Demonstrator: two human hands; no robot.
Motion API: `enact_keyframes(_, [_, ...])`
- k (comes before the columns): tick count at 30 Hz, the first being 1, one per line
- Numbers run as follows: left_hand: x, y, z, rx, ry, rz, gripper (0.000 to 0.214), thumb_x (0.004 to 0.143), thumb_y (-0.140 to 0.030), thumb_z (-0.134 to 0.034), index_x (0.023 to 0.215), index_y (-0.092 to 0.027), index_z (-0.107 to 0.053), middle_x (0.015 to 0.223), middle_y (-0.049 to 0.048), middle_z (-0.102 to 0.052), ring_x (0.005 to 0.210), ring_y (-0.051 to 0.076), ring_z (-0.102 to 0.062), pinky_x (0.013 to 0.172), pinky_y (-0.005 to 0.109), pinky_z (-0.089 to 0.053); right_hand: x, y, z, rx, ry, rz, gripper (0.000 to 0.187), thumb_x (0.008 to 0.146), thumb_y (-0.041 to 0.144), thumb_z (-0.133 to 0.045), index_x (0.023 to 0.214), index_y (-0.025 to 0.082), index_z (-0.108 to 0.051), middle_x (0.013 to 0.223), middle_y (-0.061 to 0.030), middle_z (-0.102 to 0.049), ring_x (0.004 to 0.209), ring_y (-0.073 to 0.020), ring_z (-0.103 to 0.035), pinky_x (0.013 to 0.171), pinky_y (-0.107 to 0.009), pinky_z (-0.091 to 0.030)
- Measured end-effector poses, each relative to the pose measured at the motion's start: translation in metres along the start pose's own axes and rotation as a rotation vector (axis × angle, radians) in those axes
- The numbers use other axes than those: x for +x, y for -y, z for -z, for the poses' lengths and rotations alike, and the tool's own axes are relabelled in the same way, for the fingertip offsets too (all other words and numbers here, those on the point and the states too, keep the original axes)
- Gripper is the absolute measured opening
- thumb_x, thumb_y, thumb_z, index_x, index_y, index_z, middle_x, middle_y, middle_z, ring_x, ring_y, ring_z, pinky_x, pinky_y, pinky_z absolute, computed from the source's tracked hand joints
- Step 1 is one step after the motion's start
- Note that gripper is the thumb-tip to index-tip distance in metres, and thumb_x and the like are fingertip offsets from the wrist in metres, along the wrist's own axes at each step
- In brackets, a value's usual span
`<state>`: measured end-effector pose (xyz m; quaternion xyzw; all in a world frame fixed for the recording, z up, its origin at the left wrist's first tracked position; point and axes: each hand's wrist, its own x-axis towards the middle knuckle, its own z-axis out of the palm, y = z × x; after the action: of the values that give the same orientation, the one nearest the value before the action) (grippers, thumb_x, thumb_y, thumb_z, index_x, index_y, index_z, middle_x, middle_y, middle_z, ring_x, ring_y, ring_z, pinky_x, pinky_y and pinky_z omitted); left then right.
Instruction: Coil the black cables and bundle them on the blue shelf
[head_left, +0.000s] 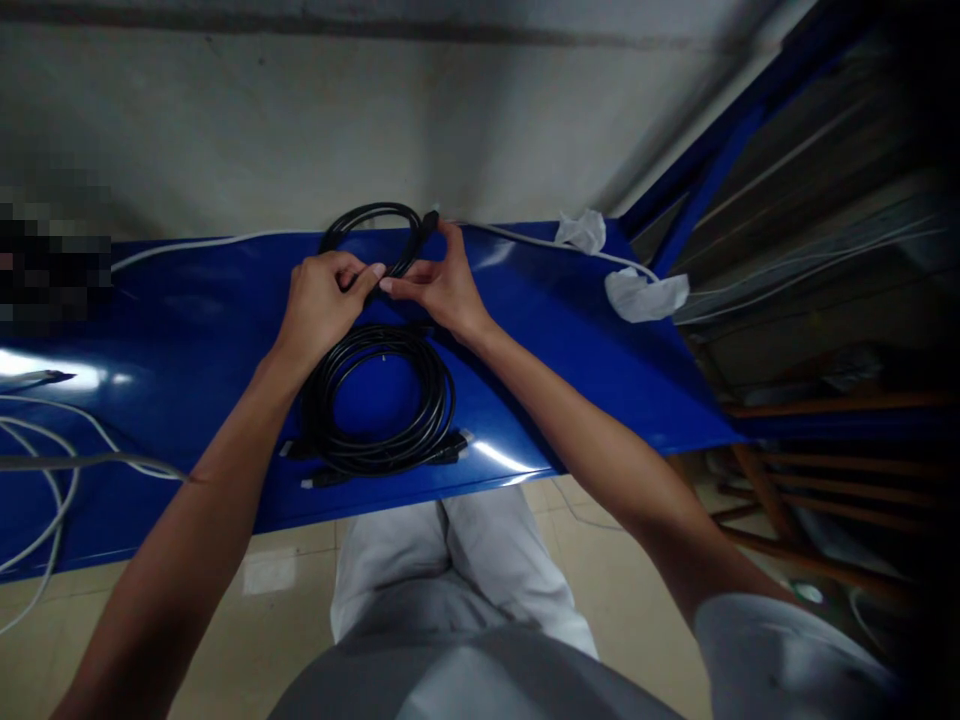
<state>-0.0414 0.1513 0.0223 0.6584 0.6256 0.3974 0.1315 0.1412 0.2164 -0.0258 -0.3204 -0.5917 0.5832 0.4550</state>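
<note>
Now left hand (322, 296) and right hand (448, 285) pinch the black cable (410, 254) at the far side of the blue table (225, 300), its loop (375, 209) arching far-left beyond the grip, its plug (430, 219) jutting far-right, black coils (442, 395) lying nearer.

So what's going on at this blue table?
Someone's left hand and right hand are gripping a looped black cable near the back edge of the blue table. Closer to the person lies a round coil of black cable, with connectors poking out around it. Crumpled white pieces sit toward the table's right end.
</note>
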Motion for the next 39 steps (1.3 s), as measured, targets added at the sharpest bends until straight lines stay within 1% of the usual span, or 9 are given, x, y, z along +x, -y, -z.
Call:
enact_keyframes(8, [-0.003, -0.005, -0.002, 0.033, 0.012, 0.016, 0.029, 0.099, -0.04, -0.071, 0.077, -0.021, -0.067, 0.065, -0.0017, -0.055, 0.063, 0.015, -0.047, 0.064, 0.033, -0.034, -0.003, 0.007, 0.012, -0.429, 0.049, 0.157, 0.124, 0.086, 0.061, -0.089, 0.178, 0.028, -0.012, 0.122, -0.01, -0.077, 0.114, -0.0316, -0.079, 0.106, -0.049, -0.065])
enact_keyframes(10, [-0.003, -0.004, -0.003, 0.045, 0.016, 0.017, 0.03, 0.1, -0.041, -0.07, 0.077, -0.021, -0.066, 0.066, -0.0014, -0.056, 0.063, 0.015, -0.048, 0.065, 0.033, -0.035, -0.001, 0.006, 0.018, -0.58, 0.059, 0.219, 0.112, 0.09, 0.067, -0.083, 0.176, 0.028, -0.022, 0.143, -0.0154, -0.069, 0.134, -0.0368, -0.07, 0.116, -0.056, -0.058])
enact_keyframes(12, [-0.003, -0.002, -0.003, 0.053, 0.031, 0.013, 0.031, 0.1, -0.041, -0.07, 0.077, -0.021, -0.065, 0.067, -0.0014, -0.056, 0.064, 0.015, -0.048, 0.065, 0.033, -0.036, 0.001, 0.004, 0.023, -0.723, 0.065, 0.273, 0.098, 0.09, 0.074, -0.079, 0.168, 0.029, -0.04, 0.164, -0.018, -0.054, 0.155, -0.0424, -0.05, 0.126, -0.066, -0.045])
enact_keyframes(14, [-0.003, 0.0, -0.004, 0.058, 0.042, 0.01, 0.03, 0.099, -0.041, -0.07, 0.076, -0.021, -0.065, 0.067, -0.0012, -0.056, 0.064, 0.016, -0.048, 0.066, 0.033, -0.036, 0.003, 0.003, 0.026, -0.806, 0.044, 0.312, 0.087, 0.088, 0.078, -0.079, 0.156, 0.029, -0.056, 0.173, -0.017, -0.042, 0.166, -0.0463, -0.028, 0.132, -0.074, -0.029])
enact_keyframes(16, [-0.003, 0.003, -0.005, 0.055, 0.051, 0.006, 0.029, 0.098, -0.041, -0.072, 0.077, -0.022, -0.066, 0.068, -0.0008, -0.057, 0.065, 0.016, -0.049, 0.066, 0.034, -0.036, 0.002, 0.006, 0.027, -0.825, 0.024, 0.342, 0.073, 0.086, 0.073, -0.083, 0.141, 0.028, -0.067, 0.175, -0.0156, -0.039, 0.168, -0.0471, -0.019, 0.134, -0.074, -0.022])
enact_keyframes(20, [-0.003, 0.007, -0.004, 0.013, 0.073, -0.013, 0.027, 0.096, -0.042, -0.075, 0.079, -0.022, -0.069, 0.068, -0.0005, -0.059, 0.066, 0.017, -0.05, 0.066, 0.034, -0.035, -0.003, 0.019, 0.023, -0.777, 0.171, 0.356, 0.034, 0.093, 0.055, -0.083, 0.111, 0.027, -0.077, 0.166, -0.0124, -0.051, 0.159, -0.0415, -0.038, 0.133, -0.063, -0.029])
enact_keyframes(25, [-0.003, 0.009, -0.001, -0.019, 0.099, -0.005, 0.027, 0.094, -0.043, -0.078, 0.078, -0.023, -0.071, 0.067, -0.0006, -0.061, 0.065, 0.017, -0.05, 0.065, 0.033, -0.035, -0.002, 0.024, 0.02, -0.616, 0.333, 0.288, 0.023, 0.1, 0.05, -0.075, 0.1, 0.028, -0.077, 0.128, -0.0098, -0.074, 0.13, -0.0336, -0.063, 0.122, -0.052, -0.046])
enact_keyframes(33, [-0.003, 0.006, 0.001, -0.016, 0.093, -0.004, 0.029, 0.094, -0.043, -0.079, 0.075, -0.023, -0.071, 0.066, -0.001, -0.06, 0.062, 0.016, -0.049, 0.063, 0.034, -0.035, -0.004, 0.024, 0.019, -0.476, 0.283, 0.26, 0.022, 0.095, 0.047, -0.08, 0.093, 0.025, -0.075, 0.114, -0.0079, -0.077, 0.115, -0.0293, -0.067, 0.114, -0.045, -0.049])
enact_keyframes(39, [-0.004, 0.002, 0.001, 0.009, 0.136, -0.042, 0.027, 0.096, -0.041, -0.075, 0.077, -0.022, -0.072, 0.066, -0.0009, -0.058, 0.063, 0.016, -0.048, 0.065, 0.035, -0.034, -0.006, 0.027, 0.015, -0.618, 0.244, 0.27, 0.012, 0.1, 0.035, -0.072, 0.094, 0.025, -0.071, 0.112, -0.0066, -0.076, 0.111, -0.027, -0.068, 0.109, -0.042, -0.052])
